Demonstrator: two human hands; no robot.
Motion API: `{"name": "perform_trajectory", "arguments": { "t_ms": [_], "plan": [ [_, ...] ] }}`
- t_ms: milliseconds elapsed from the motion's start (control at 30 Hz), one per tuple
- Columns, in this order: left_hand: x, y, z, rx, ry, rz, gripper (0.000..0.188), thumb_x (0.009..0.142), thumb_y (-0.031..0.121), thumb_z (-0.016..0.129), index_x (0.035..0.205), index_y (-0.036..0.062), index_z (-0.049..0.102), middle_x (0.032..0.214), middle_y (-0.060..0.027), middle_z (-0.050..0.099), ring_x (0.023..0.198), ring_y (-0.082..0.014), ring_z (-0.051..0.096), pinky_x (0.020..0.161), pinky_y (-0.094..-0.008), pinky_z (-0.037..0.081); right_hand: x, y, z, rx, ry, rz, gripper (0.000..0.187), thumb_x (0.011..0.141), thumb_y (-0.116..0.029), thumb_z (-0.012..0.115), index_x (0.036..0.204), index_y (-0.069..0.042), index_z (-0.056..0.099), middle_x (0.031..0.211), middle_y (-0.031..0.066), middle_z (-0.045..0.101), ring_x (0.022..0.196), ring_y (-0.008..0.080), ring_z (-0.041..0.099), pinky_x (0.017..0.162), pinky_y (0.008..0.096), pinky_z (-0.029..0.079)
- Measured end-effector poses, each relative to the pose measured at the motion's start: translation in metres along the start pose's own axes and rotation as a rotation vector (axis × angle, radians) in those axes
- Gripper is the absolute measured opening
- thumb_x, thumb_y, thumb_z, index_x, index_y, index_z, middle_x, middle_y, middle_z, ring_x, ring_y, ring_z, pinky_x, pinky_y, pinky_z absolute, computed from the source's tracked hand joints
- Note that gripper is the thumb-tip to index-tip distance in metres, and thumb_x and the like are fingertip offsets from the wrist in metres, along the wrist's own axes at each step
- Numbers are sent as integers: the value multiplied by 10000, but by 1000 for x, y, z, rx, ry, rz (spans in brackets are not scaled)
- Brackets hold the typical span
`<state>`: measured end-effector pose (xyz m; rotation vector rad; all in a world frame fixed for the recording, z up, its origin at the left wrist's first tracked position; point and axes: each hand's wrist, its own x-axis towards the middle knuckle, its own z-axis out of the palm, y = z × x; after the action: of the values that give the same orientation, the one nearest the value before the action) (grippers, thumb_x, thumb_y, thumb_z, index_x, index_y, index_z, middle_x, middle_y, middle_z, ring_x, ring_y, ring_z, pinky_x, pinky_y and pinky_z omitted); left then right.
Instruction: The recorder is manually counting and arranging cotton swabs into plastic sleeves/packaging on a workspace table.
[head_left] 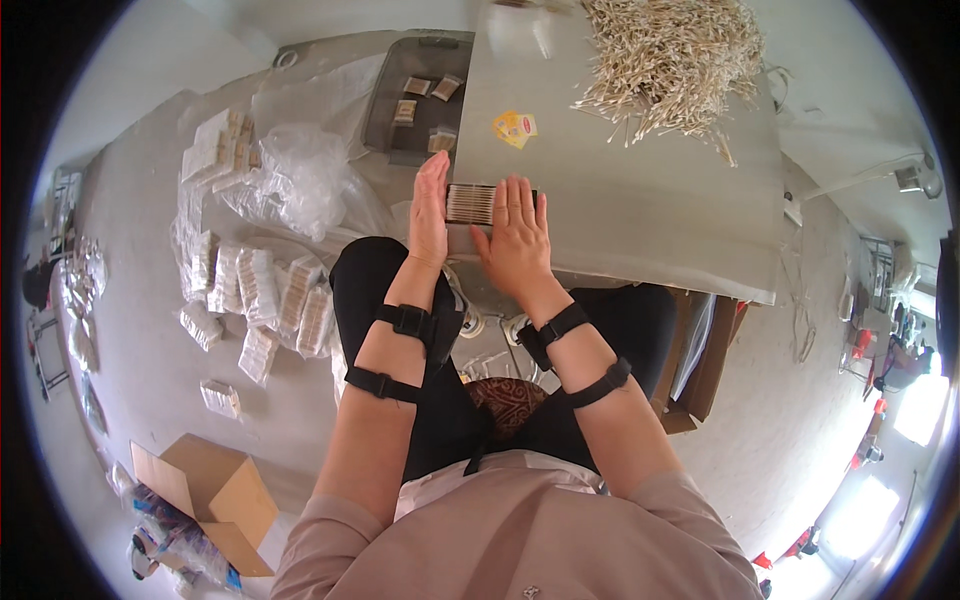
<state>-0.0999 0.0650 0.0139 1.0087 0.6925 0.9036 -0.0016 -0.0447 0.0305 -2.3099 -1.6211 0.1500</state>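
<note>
A row of cotton swabs (470,204) lies side by side in a small dark-edged holder at the table's near left corner. My left hand (429,215) stands on edge at the left end of the row, its fingers stretched out straight. Across the right part of the swabs lies my right hand (517,235), palm down and flat, hiding what is beneath it. A large loose heap of cotton swabs (675,65) covers the far right of the table. Small yellow printed cards (515,128) rest beyond my hands.
Left of the grey table (640,215) is a grey plastic bin (405,135) with several small swab packs. Wrapped bundles (255,285) and clear plastic bags (300,180) lie on the left floor. Cardboard boxes stand open at lower left (215,490) and under the table's right side (715,370).
</note>
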Motion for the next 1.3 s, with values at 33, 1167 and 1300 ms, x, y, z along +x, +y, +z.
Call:
{"name": "perform_trajectory", "arguments": {
  "t_ms": [33, 1167, 1300],
  "plan": [
    [-1, -1, -1, -20, -25, -27, 656, 1047, 505, 237, 1473, 10, 304, 1541, -129, 308, 1452, -245, 247, 1199, -378, 140, 2, -2, 0, -25, -36, -26, 761, 934, -422, 525, 1455, 83, 294, 1540, 237, 279, 1460, 362, 208, 1185, 525, 125],
    [2, -9, -2, 129, 14, 106, 597, 1055, 443, 311, 1434, -15, 364, 1485, -146, 401, 1396, -239, 354, 1160, -371, 236, 8, -1, 2, -65, -100, -21, 783, 942, -480, 485, 1466, 68, 293, 1556, 208, 262, 1476, 325, 172, 1183, 544, 102],
    [-3, 9, -6, 822, -151, 299, 503, 995, 295, 498, 1424, 43, 422, 1503, -111, 394, 1412, -265, 339, 1159, -445, 248, 3, 3, 4, -10, -5, -1, 773, 935, -456, 514, 1465, 62, 295, 1550, 212, 272, 1463, 338, 210, 1181, 538, 124]
  ]
}}
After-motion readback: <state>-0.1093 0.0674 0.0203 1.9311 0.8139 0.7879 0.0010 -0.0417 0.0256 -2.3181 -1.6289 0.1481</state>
